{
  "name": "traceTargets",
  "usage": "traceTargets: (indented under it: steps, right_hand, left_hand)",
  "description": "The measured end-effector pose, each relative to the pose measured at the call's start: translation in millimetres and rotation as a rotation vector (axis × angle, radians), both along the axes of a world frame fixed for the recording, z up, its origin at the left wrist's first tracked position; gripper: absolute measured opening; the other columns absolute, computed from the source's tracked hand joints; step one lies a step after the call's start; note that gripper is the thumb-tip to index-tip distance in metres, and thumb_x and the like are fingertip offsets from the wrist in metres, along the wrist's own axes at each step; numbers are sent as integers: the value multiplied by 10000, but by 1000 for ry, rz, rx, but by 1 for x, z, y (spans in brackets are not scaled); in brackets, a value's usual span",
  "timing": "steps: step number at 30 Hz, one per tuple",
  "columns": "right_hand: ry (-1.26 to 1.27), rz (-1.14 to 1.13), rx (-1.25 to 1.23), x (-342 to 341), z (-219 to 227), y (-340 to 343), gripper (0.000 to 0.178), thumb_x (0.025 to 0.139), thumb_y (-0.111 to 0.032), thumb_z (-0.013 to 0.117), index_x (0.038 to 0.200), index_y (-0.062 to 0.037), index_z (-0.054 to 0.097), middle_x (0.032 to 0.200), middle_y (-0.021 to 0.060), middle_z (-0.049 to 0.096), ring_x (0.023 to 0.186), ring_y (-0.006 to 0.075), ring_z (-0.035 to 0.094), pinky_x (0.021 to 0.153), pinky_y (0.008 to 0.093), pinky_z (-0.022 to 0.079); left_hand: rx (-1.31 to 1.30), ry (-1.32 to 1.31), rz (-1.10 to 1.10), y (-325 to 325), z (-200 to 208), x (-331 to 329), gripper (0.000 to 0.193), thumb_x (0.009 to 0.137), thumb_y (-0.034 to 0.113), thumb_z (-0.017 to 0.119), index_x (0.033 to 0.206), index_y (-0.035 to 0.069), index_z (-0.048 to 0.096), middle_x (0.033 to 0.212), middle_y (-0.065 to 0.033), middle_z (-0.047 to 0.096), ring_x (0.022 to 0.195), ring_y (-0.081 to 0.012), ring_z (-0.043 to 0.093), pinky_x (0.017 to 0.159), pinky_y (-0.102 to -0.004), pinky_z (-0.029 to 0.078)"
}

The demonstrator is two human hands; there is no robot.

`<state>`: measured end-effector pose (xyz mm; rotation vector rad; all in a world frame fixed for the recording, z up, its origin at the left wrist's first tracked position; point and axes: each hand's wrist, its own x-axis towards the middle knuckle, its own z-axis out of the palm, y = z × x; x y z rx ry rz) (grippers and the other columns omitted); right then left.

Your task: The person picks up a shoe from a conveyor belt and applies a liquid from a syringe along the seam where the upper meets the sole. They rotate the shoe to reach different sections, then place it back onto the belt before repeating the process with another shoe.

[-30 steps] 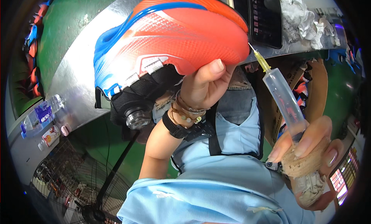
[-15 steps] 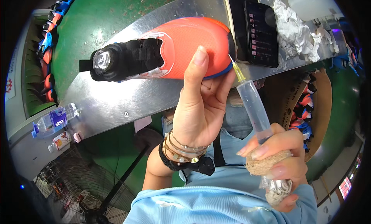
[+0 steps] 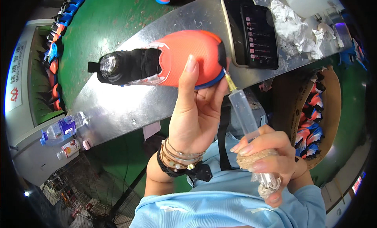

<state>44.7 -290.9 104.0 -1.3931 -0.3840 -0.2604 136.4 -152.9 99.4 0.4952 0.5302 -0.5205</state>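
Stretching beyond the left hand (image 3: 193, 124), one smooth metal table (image 3: 114, 108) is seen. One rounded, textured orange shoe (image 3: 182, 53) is gripped at the toe by that hand; right of this grip, two flat phones (image 3: 261, 39) are laid. One clear plastic syringe (image 3: 242, 108) is clasped by the right hand (image 3: 269, 157) (rough tan padding (image 3: 255, 159) among its fingers), needle (image 3: 224, 71) near the toe.
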Motion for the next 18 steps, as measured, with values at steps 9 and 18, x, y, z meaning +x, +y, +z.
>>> traceTargets:
  steps: [9,18]
  right_hand:
    - [-97,-157,32,24,-7,-25,631,781,-533,496,980,62,568,961,210,492,794,297,564,681,382,492]
    - [153,-433,46,45,-32,-85,758,806,-562,398,1200,85,374,1150,195,416,980,269,511,834,386,424]
  left_hand:
    - [193,-229,84,91,-27,79,488,817,304,618,1221,101,434,1232,-69,477,1116,-250,499,875,-297,499]
    - [733,-644,620,405,-98,292,485,732,172,656,1139,-23,478,1152,-112,547,1085,-253,517,973,-353,407]
